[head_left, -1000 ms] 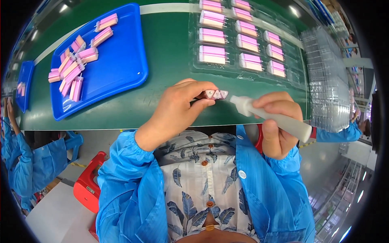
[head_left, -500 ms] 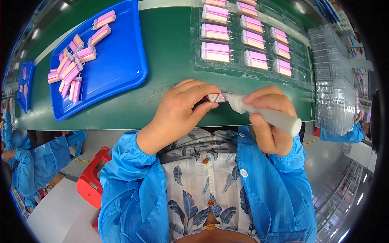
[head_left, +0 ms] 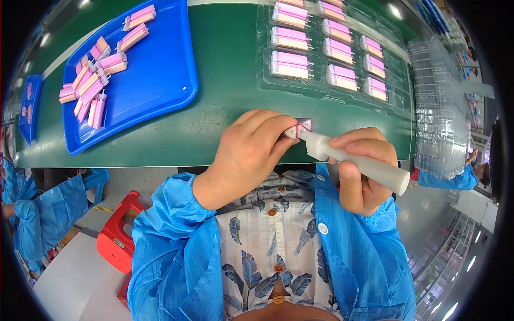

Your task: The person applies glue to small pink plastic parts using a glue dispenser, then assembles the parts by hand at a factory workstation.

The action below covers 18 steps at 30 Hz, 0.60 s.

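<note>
Apparently dispensing step. Left hand (head_left: 249, 147) pinches block (head_left: 304, 124) above bench (head_left: 225, 69), closed snugly on it; right hand (head_left: 369, 143) wraps bottle (head_left: 383, 174), nozzle (head_left: 307, 138) at block's exposed end, contact unclear. Next move seems to call for steady nozzle, block held firm.

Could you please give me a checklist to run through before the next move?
1. Left hand grips the pink-and-white piece: ok.
2. Right hand holds the white bottle: ok.
3. Nozzle at the piece's end: ok; actual contact: cannot tell.
4. Liquid left inside the bottle: cannot tell.
5. Visible pink-and-cream blocks lined up in the clear tray: ok.
6. Blocks in the blue tray lined up: not ok, most jumbled toward its left side.
</note>
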Each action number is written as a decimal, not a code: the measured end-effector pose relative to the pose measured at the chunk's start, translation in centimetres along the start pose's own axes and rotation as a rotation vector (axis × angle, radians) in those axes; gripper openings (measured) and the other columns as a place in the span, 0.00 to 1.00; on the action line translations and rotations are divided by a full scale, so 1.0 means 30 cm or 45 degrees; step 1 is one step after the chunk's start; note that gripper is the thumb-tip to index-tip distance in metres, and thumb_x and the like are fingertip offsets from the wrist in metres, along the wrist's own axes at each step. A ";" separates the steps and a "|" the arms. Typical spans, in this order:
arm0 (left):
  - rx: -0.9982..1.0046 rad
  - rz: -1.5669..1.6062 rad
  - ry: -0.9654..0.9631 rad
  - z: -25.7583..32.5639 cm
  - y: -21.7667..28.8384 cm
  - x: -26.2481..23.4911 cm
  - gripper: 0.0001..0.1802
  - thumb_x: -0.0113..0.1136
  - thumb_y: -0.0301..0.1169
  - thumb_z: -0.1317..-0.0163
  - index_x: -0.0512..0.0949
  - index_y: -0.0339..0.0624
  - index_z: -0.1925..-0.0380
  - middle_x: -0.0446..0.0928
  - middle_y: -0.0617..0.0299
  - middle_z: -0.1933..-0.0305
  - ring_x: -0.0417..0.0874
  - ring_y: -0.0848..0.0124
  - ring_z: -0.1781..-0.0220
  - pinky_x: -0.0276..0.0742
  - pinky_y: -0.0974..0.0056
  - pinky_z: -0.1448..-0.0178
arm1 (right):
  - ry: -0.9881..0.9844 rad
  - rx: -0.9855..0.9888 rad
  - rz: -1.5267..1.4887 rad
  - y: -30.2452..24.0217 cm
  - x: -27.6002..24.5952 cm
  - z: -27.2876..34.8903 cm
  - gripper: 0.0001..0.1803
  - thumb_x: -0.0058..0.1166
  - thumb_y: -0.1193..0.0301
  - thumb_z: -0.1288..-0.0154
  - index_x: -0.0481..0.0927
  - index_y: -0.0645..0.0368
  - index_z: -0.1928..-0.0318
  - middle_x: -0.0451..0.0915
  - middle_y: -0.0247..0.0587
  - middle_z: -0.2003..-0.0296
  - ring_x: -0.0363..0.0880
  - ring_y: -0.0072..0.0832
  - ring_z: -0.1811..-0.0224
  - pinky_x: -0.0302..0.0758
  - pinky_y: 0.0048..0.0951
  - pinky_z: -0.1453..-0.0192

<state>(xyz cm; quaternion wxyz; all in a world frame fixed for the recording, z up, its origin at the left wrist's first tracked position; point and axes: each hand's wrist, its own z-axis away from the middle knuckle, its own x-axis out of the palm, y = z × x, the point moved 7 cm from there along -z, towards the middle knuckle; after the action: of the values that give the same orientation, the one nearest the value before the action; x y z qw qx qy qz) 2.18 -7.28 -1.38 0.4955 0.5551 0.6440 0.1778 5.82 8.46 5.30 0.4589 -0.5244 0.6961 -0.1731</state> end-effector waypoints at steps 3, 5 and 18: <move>0.011 0.002 0.005 0.003 -0.005 0.000 0.19 0.74 0.22 0.54 0.81 0.41 0.59 0.82 0.57 0.63 0.83 0.60 0.63 0.79 0.60 0.61 | 0.006 0.019 0.042 0.002 0.013 -0.002 0.15 0.67 0.76 0.41 0.75 0.66 0.57 0.82 0.50 0.66 0.83 0.37 0.67 0.78 0.30 0.67; 0.007 0.001 0.008 0.001 -0.004 -0.001 0.19 0.74 0.22 0.54 0.81 0.41 0.59 0.82 0.57 0.63 0.83 0.60 0.63 0.79 0.60 0.61 | 0.008 0.038 0.062 0.003 0.024 -0.006 0.15 0.67 0.76 0.41 0.75 0.66 0.58 0.82 0.50 0.66 0.83 0.37 0.67 0.78 0.30 0.67; -0.028 0.011 0.020 0.031 0.003 -0.006 0.18 0.72 0.20 0.54 0.80 0.40 0.60 0.81 0.57 0.63 0.83 0.62 0.66 0.79 0.62 0.64 | 0.042 -0.087 0.083 -0.055 0.019 0.048 0.22 0.73 0.70 0.44 0.74 0.66 0.56 0.83 0.51 0.65 0.83 0.36 0.70 0.79 0.30 0.71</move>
<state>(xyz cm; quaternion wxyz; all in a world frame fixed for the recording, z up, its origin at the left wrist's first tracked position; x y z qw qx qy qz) 2.98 -7.72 -1.65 0.4957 0.5509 0.6435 0.1916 7.92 7.66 5.48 0.4347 -0.5139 0.7257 -0.1428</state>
